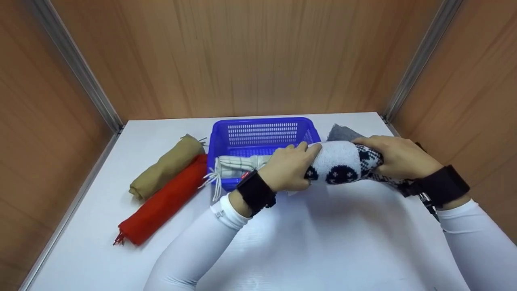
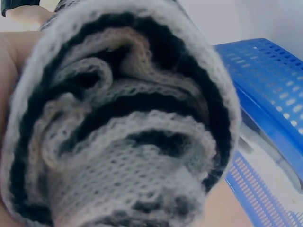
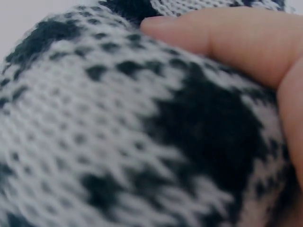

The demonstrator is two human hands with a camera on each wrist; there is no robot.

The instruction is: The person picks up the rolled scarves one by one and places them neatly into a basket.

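Note:
Between both hands is a rolled black-and-white knitted scarf, held just right of the blue basket. My left hand grips its left end, and my right hand grips its right end. Up close in the left wrist view, the coiled layers of the scarf's end show. The right wrist view has a finger of the right hand lying along the patterned knit. A pale checked scarf with white tassels lies in the front of the basket, partly hidden by the left hand.
To the basket's left, a rolled red scarf and a rolled tan scarf lie side by side on the white table. A grey cloth shows behind the knitted scarf. Wooden panels enclose the table at the back and sides.

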